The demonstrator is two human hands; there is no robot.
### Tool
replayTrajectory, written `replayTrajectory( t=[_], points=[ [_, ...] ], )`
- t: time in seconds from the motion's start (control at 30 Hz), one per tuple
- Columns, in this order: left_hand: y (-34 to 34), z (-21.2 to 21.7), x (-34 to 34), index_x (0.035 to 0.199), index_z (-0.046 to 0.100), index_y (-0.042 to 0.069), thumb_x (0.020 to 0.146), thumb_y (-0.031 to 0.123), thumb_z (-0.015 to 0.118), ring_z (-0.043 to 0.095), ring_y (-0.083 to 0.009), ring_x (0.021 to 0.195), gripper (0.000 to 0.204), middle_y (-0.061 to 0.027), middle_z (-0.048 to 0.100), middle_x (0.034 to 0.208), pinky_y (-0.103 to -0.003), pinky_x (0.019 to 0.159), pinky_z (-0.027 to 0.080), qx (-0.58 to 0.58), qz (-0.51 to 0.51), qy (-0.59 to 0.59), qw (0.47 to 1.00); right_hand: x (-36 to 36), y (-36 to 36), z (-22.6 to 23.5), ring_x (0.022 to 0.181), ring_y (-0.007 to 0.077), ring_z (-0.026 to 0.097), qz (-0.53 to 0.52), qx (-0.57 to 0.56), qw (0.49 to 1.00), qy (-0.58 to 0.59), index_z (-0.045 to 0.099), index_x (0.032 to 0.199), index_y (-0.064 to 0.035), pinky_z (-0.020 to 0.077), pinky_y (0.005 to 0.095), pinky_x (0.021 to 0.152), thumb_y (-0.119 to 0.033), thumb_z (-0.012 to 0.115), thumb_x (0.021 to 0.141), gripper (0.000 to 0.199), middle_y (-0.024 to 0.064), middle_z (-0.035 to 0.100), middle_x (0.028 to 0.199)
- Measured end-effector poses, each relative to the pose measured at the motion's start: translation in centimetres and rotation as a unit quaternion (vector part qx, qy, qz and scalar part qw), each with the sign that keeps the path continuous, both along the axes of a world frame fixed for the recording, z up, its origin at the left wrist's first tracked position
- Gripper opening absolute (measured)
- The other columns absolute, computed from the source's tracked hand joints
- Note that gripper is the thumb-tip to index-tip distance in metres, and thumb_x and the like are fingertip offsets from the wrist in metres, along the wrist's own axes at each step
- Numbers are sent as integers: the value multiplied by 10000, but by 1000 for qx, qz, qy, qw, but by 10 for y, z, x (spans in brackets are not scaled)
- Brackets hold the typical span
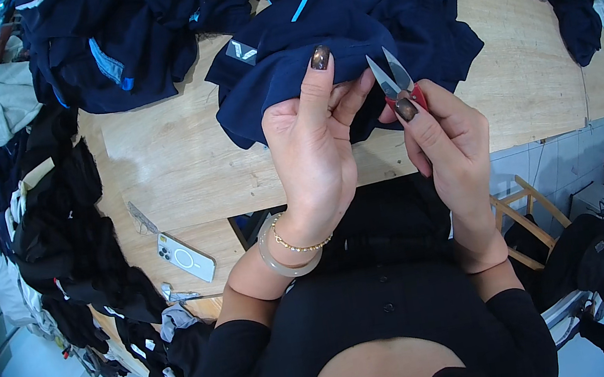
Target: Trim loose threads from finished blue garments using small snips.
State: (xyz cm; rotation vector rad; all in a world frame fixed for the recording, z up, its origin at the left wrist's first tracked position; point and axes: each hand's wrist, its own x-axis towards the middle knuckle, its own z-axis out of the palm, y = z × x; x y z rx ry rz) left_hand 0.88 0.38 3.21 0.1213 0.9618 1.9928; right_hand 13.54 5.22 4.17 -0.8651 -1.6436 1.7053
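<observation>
Garment (pixel 341 34) edge behind left hand (pixel 312 148)

You get even, bright light from above on the wooden table (pixel 156 155) with only soft shadows under the cloth (pixel 341 34), sharp focus at centre, while the fisheye bends the table's edges and leaves black corners, with blue-tinged rim blur.
</observation>
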Motion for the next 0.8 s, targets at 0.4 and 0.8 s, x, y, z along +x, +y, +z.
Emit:
replayTrajectory(
  t=[0.4,0.8],
  points=[
    [-2,2,0,768,643,-17,932,182,603,654,-138,760,261,-72,657,785,-300,810,558,2,-10,3,1000,0,-1,-9,500,5,416,-15,68,998,3,637,936,19,271,168,453,-156,555,947,194,-26,519,599],
    [-1,-2,0,755,638,-8,933,153,597,632,-114,721,244,-52,641,754,-330,822,561,7,-4,9,1000,6,5,5,452,6,382,30,-16,999,32,624,930,32,256,169,428,-170,540,960,220,-34,481,574]
  ],
)
